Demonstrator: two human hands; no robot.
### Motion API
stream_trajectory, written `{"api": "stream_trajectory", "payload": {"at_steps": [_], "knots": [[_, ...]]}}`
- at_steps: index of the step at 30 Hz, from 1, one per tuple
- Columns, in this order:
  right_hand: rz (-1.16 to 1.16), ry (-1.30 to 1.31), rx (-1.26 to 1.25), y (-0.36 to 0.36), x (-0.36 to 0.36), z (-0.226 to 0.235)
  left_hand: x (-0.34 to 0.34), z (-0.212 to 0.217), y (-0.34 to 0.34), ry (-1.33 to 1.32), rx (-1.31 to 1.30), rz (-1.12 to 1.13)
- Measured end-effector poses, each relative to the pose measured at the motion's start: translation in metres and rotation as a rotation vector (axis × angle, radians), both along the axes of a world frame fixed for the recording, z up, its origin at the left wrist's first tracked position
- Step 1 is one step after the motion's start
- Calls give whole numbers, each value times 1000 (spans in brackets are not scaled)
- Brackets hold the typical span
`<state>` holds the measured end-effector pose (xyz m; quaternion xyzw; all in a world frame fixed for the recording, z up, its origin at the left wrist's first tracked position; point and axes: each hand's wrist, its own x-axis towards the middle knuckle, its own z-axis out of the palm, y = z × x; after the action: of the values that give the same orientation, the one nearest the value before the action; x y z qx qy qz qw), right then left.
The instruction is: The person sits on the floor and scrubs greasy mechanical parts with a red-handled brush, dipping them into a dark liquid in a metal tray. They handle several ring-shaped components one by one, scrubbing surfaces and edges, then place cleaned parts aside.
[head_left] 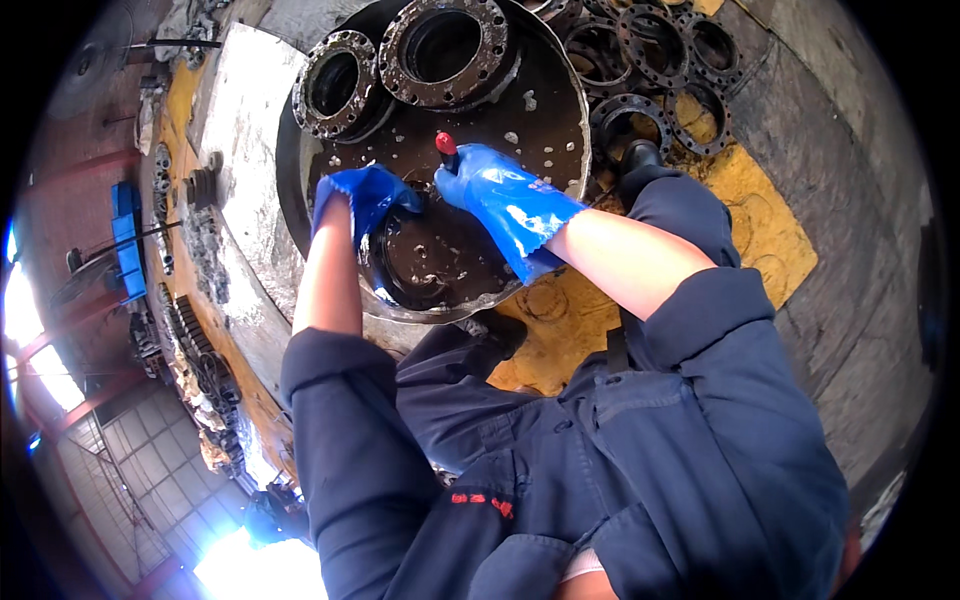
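Crowded round basin, open only in its middle

Inside the round metal basin [560, 90], two flanged rings [440, 50] [335, 95] blocked its far side, and the left hand [365, 200] and right hand [500, 195], the latter gripping a red-capped tool [446, 148], filled its near side. A bare, grit-flecked strip of floor lay open between. Right of the basin, stacked dark rings [650, 60] crowded the ground.

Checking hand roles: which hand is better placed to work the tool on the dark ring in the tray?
Likely the right hand: it grips the red-tipped tool just above the dark ring. The left hand rests on the ring's edge, steadying it.
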<state>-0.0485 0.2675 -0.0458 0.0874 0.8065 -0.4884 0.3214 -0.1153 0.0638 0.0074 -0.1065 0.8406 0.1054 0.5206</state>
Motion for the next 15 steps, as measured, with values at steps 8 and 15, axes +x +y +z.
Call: {"api": "stream_trajectory", "payload": {"at_steps": [8, 15], "knots": [[-166, 112, -335, 20, -27, -11, 39, 29, 22, 214, -94, 98], [-134, 234, -309, 44, -30, 64, 163, -2, -26, 875, 428, 527]]}}
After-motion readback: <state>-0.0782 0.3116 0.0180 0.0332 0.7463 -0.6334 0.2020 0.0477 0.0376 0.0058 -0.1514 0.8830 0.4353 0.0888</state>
